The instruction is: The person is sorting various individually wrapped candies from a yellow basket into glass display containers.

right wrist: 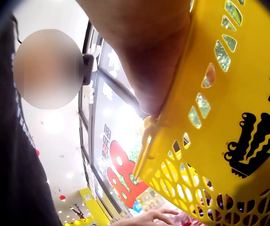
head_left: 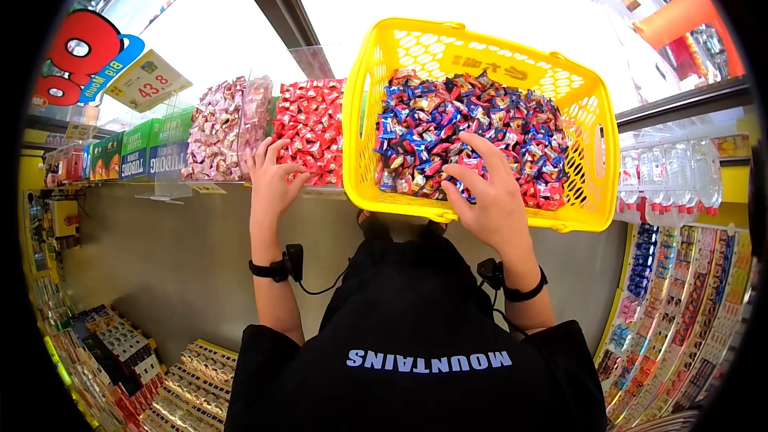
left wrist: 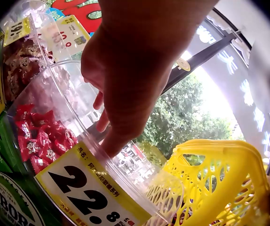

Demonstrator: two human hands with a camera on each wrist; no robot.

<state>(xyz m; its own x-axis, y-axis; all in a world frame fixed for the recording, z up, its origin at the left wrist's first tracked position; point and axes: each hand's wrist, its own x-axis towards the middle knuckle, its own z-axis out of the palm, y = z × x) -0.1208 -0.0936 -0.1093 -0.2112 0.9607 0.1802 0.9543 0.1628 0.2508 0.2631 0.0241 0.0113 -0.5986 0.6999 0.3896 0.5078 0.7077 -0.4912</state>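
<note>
In the head view my left hand (head_left: 276, 180) hovers at the front of a heap of red-wrapped candies (head_left: 310, 122), its thumb and fingers apart and holding nothing visible. The left wrist view has that hand (left wrist: 130, 94) reaching over the rim of a clear plastic bin (left wrist: 74, 115), fingertips partly hidden by it. My right hand (head_left: 492, 200) reaches over the near rim of a yellow basket (head_left: 392, 202). Its spread fingers touch the blue, red and dark wrapped candies (head_left: 432, 124) inside. In the right wrist view the basket wall (right wrist: 210, 136) hides its fingers.
Pink-wrapped candies (head_left: 216, 132) and green Tuborg boxes (head_left: 168, 144) line the shelf to the left. A 22.8 price card (left wrist: 90, 188) is fixed to the clear bin's front. Bottled drinks (head_left: 672, 172) stand right of the basket. Stocked racks (head_left: 676, 304) flank the floor.
</note>
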